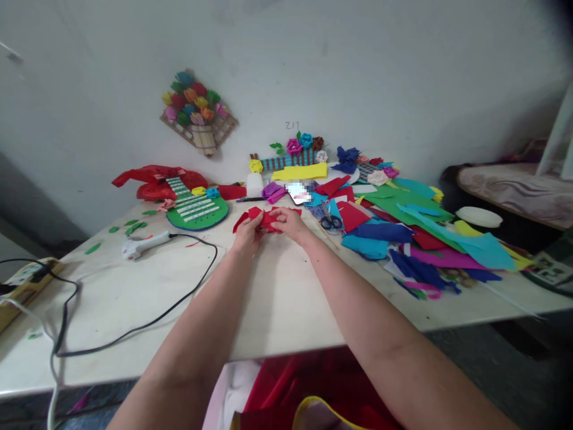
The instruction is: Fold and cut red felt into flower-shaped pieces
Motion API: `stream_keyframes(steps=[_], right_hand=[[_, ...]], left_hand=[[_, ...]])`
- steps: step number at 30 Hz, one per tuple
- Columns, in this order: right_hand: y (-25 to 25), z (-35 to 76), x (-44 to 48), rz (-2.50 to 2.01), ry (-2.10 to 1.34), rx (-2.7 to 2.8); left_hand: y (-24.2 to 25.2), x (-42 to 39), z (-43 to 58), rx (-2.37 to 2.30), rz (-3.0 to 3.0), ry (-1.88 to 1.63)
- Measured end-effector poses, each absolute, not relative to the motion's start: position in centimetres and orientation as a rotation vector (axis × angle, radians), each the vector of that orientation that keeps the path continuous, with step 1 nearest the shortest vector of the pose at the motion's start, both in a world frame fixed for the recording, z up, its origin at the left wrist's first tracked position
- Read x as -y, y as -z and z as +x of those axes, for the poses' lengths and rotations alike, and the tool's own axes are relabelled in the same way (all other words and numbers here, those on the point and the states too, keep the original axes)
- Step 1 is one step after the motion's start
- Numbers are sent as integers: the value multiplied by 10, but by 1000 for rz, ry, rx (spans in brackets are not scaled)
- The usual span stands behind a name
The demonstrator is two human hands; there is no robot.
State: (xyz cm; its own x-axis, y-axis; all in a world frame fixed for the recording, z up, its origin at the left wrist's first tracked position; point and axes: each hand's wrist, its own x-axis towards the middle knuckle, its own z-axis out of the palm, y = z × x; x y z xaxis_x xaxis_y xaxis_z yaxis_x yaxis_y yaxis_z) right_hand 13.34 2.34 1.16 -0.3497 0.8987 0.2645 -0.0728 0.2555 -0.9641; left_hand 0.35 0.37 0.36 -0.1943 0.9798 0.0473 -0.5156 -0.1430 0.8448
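Head view: the red paper piece (267,223) is pinched at the clock centre between the fingertips of the left hand (248,232) and right hand (289,224), presumably so that its folds are steadied; the glue gun (147,243) is placed at nine o'clock and the scissors (331,223) at three, apparently within reach.

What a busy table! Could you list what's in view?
Red material: count unclear, red, in the hands
Table: one, whitish, foreground
Glue gun: one, white, table's left
Power strip: one, yellowish, far left
Guitar-shaped craft: one, green-and-white, left rear
Loose leaves: several, green, left
Scissors: one pair, dark-handled, right
Phone: one, pale-screened, rear
Long sheet: one, yellow, rear
Flower panel: one, multicoloured, against the wall
Bouquet: one, multicoloured, on the wall
Craft sheets: many, mixed colours, right
Dish: one, white, far right
Left hand: one, bare, centre
Right hand: one, bare, centre
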Motion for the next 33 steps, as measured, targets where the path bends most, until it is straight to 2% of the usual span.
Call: stream_keyframes(steps=[12, 33], right_hand=[[-17, 142, -25, -818, -1282, 1492], [-21, 141, -18, -821, -1332, 1411]], left_hand=[[-5, 1, 0, -786, 836, -1507], [-5, 6, 3, -875, 990, -1501]])
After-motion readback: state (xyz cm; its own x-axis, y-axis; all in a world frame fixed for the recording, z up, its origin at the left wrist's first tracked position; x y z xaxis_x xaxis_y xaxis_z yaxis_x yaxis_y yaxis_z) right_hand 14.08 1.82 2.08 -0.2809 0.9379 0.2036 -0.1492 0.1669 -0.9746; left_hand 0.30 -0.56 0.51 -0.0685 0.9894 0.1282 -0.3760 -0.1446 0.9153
